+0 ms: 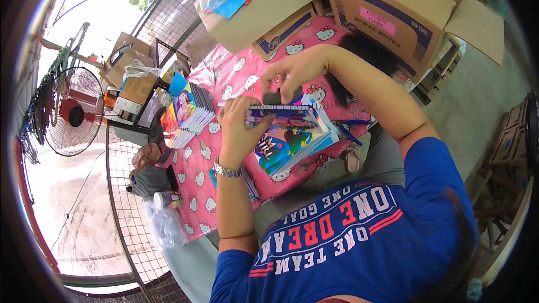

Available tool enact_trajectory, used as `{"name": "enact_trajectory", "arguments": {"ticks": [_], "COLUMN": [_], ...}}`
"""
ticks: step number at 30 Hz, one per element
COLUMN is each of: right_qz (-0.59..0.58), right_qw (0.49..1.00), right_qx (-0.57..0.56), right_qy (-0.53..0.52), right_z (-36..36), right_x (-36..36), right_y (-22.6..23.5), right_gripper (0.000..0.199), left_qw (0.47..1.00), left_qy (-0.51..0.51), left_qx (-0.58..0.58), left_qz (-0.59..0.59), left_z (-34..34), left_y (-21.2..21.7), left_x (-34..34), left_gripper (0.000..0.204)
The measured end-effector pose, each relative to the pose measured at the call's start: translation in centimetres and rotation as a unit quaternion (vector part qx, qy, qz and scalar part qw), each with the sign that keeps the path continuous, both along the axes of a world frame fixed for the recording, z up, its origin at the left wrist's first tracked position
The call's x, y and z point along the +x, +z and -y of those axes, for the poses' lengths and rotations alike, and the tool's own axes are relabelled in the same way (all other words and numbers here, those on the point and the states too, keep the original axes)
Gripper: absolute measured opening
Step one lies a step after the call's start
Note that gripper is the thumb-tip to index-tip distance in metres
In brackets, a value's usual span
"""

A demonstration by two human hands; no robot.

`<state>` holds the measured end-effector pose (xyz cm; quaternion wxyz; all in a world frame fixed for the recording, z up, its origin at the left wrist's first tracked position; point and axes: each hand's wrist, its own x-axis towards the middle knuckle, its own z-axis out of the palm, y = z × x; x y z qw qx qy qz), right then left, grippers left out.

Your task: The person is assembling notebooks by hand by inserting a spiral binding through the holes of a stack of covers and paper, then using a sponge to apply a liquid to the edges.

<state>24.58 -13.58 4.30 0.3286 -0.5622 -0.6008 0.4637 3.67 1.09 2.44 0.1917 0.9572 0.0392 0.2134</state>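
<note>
A spiral notebook (292,113) with a dark coil along its far edge lies on a pile of colourful notebooks (292,145) in front of me. My left hand (244,120), with a metal watch at the wrist, grips the notebook's left end, its thumb across the cover. Over the coil, my right hand (296,73) reaches in from the right with bent fingers pointing down. A small dark patch shows below those fingers; what they hold is unclear. Just right of the pile lies a blue-handled tool (351,123), partly covered.
The table has a pink patterned cover (196,177). More notebooks (193,115) lean in a row at the left. Large cardboard boxes (387,14) stand at the far side. A fan (73,113) is at far left, a plastic bag (163,224) by the table's left edge.
</note>
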Motion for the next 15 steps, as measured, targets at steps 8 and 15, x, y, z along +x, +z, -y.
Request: {"name": "enact_trajectory", "arguments": {"ticks": [8,15], "right_qz": [-0.304,-0.223], "right_qw": [0.944,0.968], "right_qx": [0.106,0.093], "right_qy": [0.065,0.062], "right_z": [-0.4,-0.8], "right_x": [0.2,-0.3], "right_y": [-1.3,-0.5], "right_gripper": [0.046,0.033], "left_qw": [1.0,0.999], "left_qy": [0.003,-0.003], "left_qx": [-0.021,-0.017], "left_qz": [0.009,0.032], "left_z": [0.6,0.2], "left_y": [0.1,-0.2], "left_x": [0.1,-0.3], "left_gripper": [0.037,0.036]}}
